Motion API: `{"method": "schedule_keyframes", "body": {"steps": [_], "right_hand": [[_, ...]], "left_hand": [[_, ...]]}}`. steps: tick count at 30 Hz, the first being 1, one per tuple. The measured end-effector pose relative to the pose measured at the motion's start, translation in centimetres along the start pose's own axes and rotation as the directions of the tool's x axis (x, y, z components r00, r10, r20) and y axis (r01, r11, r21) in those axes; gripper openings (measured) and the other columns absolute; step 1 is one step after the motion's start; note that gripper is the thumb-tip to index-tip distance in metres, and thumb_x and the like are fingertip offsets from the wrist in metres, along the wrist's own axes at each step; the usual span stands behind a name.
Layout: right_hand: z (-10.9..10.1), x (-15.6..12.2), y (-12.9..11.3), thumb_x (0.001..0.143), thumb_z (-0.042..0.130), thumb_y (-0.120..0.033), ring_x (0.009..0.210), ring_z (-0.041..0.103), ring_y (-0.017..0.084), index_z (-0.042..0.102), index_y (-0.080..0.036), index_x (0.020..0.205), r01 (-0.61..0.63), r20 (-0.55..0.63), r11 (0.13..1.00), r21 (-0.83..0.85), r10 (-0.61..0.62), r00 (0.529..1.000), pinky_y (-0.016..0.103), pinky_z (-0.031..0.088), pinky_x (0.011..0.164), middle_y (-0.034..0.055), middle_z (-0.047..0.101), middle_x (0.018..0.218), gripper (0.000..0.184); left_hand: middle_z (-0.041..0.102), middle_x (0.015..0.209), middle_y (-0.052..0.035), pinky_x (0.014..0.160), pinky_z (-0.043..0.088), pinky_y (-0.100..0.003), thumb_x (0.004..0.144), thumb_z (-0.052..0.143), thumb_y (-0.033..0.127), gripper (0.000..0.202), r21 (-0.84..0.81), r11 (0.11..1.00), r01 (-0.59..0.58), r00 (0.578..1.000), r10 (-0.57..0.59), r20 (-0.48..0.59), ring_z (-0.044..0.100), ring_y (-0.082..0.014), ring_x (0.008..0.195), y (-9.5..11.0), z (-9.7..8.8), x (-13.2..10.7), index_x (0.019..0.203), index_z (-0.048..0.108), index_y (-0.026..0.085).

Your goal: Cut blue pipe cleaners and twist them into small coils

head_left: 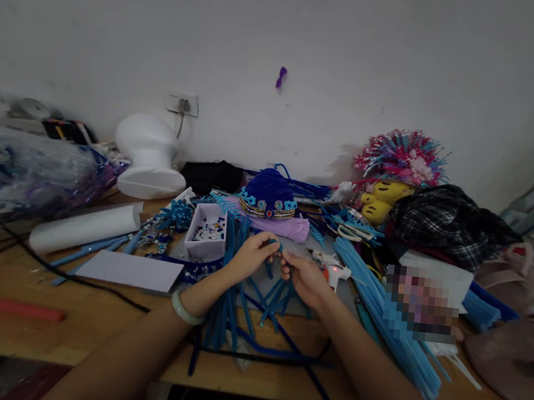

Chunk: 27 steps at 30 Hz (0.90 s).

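Note:
Over the middle of the table, my left hand (254, 256) and my right hand (305, 277) meet with fingertips pinched. Between them is a small piece of teal pipe cleaner (280, 247), mostly covered by the fingers. Below the hands lie cut blue pipe cleaners (278, 300). Just behind them sits a dark blue beaded headpiece (270, 197) on a lilac bundle (295, 230). To the left stands a white box (205, 251) of beads and gems. A white glue gun (336, 271) with a red light lies close to my right hand.
A white foam head (147, 155) stands at the back left, near a white roll (85, 225) and a white card (130, 270). A black cable (96, 285) crosses the table. On the right are a long bundle of light blue pipe cleaners (388, 321) and plaid cloth (450, 222).

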State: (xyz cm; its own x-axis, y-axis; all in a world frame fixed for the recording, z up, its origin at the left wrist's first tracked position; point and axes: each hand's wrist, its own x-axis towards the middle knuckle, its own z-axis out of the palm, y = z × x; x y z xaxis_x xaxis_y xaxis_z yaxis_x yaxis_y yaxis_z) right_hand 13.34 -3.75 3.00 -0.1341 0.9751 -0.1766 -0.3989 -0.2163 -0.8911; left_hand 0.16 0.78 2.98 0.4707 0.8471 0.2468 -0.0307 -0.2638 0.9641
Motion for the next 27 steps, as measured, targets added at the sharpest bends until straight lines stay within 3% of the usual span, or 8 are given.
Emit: {"method": "schedule_keyframes", "body": {"steps": [2, 5, 11, 20, 27], "right_hand": [[-0.28, 0.25, 0.17, 0.062, 0.063, -0.027, 0.049, 0.043, 0.006, 0.057, -0.012, 0.062, 0.122, -0.036, 0.978, -0.169, -0.130, 0.991, 0.021, 0.032, 0.046, -0.0008, 0.051, 0.058, 0.015], [-0.55, 0.56, 0.38, 0.062, 0.062, -0.029, 0.050, 0.044, 0.007, 0.059, -0.013, 0.063, 0.182, -0.063, 0.937, -0.297, -0.209, 0.976, 0.022, 0.034, 0.048, -0.0015, 0.053, 0.057, 0.016], [-0.42, 0.51, 0.35, 0.063, 0.060, -0.033, 0.050, 0.047, 0.008, 0.059, -0.015, 0.067, 0.226, -0.087, 0.891, -0.393, -0.281, 0.956, 0.022, 0.037, 0.049, -0.0024, 0.055, 0.058, 0.018], [-0.28, 0.40, 0.26, 0.063, 0.059, -0.034, 0.051, 0.049, 0.009, 0.056, -0.017, 0.068, 0.229, -0.108, 0.899, -0.372, -0.287, 0.952, 0.022, 0.039, 0.049, -0.0028, 0.054, 0.059, 0.018], [-0.39, 0.61, 0.45, 0.061, 0.060, -0.030, 0.049, 0.048, 0.008, 0.055, -0.016, 0.063, 0.223, -0.162, 0.929, -0.297, -0.279, 0.947, 0.022, 0.038, 0.049, -0.0045, 0.053, 0.055, 0.015]], "left_hand": [[0.044, 0.052, 0.0053, 0.049, 0.032, -0.021, 0.072, 0.049, 0.032, 0.019, -0.087, 0.994, 0.059, 0.998, -0.061, -0.018, 0.039, -0.0066, 0.046, -0.03, 0.02, 0.06, 0.065, 0.046, 0.015], [0.045, 0.053, 0.0054, 0.047, 0.031, -0.020, 0.070, 0.052, 0.034, 0.021, -0.167, 0.979, 0.119, 0.993, -0.121, 0.000, 0.039, -0.0059, 0.045, -0.03, -0.06, 0.14, 0.064, 0.045, 0.015], [0.043, 0.047, 0.0063, 0.047, 0.030, -0.020, 0.068, 0.053, 0.030, 0.019, 0.020, 0.993, 0.115, 0.992, -0.116, 0.055, 0.040, -0.0062, 0.044, 0.35, -0.26, 0.19, 0.059, 0.046, 0.014], [0.042, 0.047, 0.0069, 0.045, 0.028, -0.020, 0.067, 0.054, 0.030, 0.018, 0.093, 0.990, 0.104, 0.990, -0.112, 0.087, 0.038, -0.0062, 0.044, 0.56, -0.18, 0.11, 0.060, 0.048, 0.015], [0.049, 0.053, 0.0047, 0.047, 0.034, -0.020, 0.064, 0.058, 0.031, 0.019, 0.012, 0.990, 0.139, 0.983, -0.139, 0.122, 0.044, -0.0075, 0.046, 0.19, 0.01, 0.07, 0.069, 0.052, 0.014]]}}
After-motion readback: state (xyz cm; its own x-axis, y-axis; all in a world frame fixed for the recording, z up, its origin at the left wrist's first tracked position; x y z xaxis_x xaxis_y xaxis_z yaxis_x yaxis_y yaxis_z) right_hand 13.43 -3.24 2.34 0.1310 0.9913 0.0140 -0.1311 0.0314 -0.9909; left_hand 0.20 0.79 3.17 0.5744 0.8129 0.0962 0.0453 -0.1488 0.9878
